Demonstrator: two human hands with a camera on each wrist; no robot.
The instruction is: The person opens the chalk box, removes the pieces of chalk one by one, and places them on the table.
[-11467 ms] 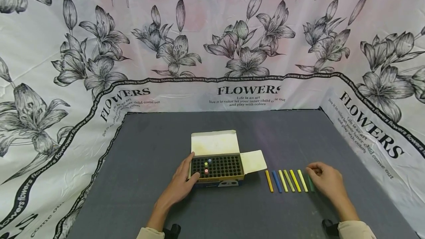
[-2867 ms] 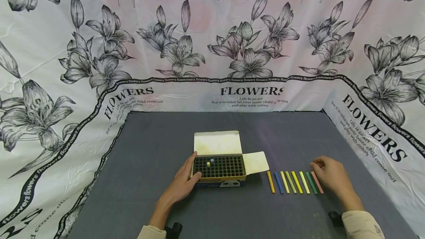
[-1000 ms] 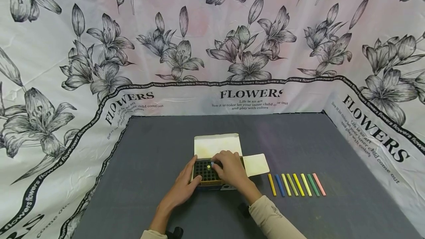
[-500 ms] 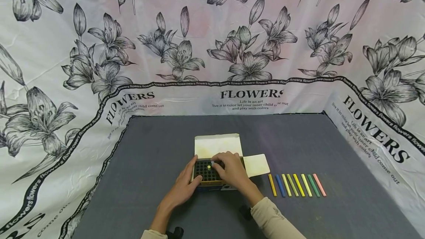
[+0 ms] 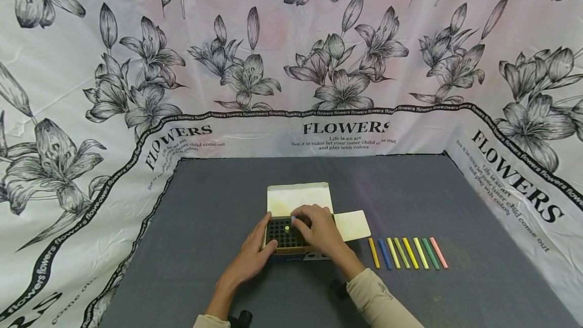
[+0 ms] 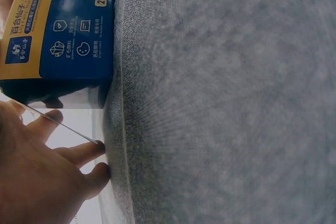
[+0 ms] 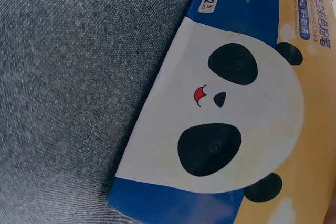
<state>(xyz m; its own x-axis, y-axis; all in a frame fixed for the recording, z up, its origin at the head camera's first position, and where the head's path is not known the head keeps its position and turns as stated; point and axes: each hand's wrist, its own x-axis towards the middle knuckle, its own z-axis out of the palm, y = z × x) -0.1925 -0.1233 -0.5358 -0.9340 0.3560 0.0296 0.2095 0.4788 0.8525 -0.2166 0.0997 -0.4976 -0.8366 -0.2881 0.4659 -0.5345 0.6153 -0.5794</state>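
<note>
In the head view, a chalk box (image 5: 291, 250) lies with its lid flaps folded out, showing a black grid of holes. My left hand (image 5: 246, 259) holds its left end, thumb at the front rim and index finger by the back corner. Over the grid, my right hand (image 5: 322, 232) pinches the top of a blue chalk stick (image 5: 293, 220); whether its lower end is still in a hole is hidden. A yellow chalk stick (image 5: 287, 229) pokes up just in front of it. The left wrist view shows my fingers (image 6: 84, 153) beside a thin flap at the box end.
Right of the box, several chalk sticks lie in a neat row, from an orange stick (image 5: 374, 253) to a green stick (image 5: 430, 254) and a pink stick (image 5: 439, 253). The grey tabletop (image 5: 218, 186) meets a flower-printed cloth (image 5: 246, 133) at its back and sides.
The pink stick, standing in the box at first, now ends the row beside the green one. My right hand has since crossed to the box and taken the blue stick. The left hand stays.
</note>
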